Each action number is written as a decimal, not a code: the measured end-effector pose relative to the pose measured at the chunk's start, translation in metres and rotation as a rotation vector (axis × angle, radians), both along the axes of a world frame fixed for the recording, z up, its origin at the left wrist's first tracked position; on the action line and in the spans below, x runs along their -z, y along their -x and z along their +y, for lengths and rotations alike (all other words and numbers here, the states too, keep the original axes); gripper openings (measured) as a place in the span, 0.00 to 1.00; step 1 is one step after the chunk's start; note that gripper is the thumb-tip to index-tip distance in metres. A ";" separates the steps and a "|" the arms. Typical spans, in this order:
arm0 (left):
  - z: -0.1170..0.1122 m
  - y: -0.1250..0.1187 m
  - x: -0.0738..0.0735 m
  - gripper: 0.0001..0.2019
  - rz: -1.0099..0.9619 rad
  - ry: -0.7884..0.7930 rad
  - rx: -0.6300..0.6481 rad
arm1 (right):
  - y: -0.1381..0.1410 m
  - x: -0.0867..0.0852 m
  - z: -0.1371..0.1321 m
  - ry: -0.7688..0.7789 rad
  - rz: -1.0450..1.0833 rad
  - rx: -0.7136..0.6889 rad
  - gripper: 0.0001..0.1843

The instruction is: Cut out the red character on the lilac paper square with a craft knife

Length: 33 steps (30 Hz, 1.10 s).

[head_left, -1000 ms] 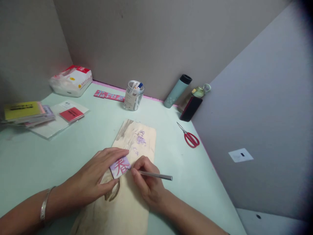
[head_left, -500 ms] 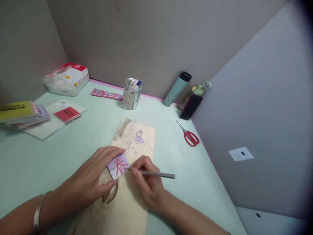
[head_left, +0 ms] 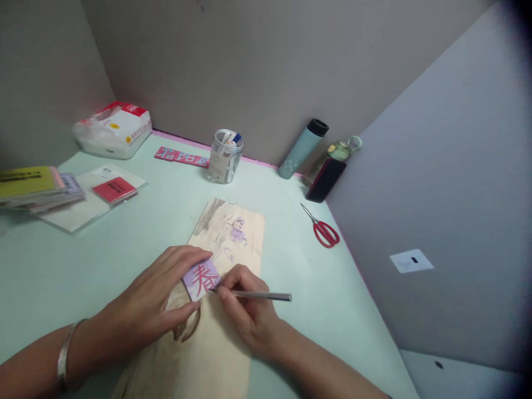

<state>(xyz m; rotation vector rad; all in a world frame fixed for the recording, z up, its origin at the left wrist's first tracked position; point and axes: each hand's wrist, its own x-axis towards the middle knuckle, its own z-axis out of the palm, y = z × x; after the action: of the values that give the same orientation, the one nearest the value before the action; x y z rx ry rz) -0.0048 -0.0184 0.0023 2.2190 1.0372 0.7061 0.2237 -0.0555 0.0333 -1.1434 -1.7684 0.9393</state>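
Note:
My left hand (head_left: 160, 293) grips the edges of a small square carving block (head_left: 201, 279), thumb below and fingers above. Its purple and white face bears a raised red character. In a pen grip, my right hand (head_left: 251, 313) holds a slim silver craft knife (head_left: 268, 296). The knife's tip meets the block's lower right edge, though the blade itself is mostly hidden by my fingers. Under both hands lies a pale wooden board (head_left: 224, 349), with purple shavings (head_left: 238, 233) scattered on its far part.
Red-handled scissors (head_left: 325, 233) lie to the right. Behind stand a clear jar (head_left: 224, 163), a teal tumbler (head_left: 302, 149), a green bottle (head_left: 341, 149) and a phone (head_left: 327, 180). Tissues (head_left: 120, 133), carved red blocks (head_left: 180, 157) and packaged sheets (head_left: 29, 185) are at left.
The knife tip has shifted slightly left and down along the block's edge, with my right hand moving a little left. My left hand keeps its hold on the block.

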 end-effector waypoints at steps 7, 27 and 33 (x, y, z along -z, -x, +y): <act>0.001 0.002 0.003 0.28 0.016 -0.019 0.034 | 0.001 0.002 0.000 -0.002 0.009 0.040 0.09; -0.002 0.000 0.004 0.29 0.031 -0.058 0.000 | -0.002 -0.006 0.004 0.079 0.154 0.015 0.07; -0.003 0.000 0.003 0.25 -0.010 -0.080 -0.047 | 0.001 0.000 -0.004 -0.019 0.100 0.077 0.05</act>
<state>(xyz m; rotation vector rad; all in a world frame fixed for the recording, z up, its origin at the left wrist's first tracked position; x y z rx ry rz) -0.0050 -0.0215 -0.0006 2.2628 1.0766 0.7915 0.2223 -0.0598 0.0335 -1.1244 -1.6391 0.9159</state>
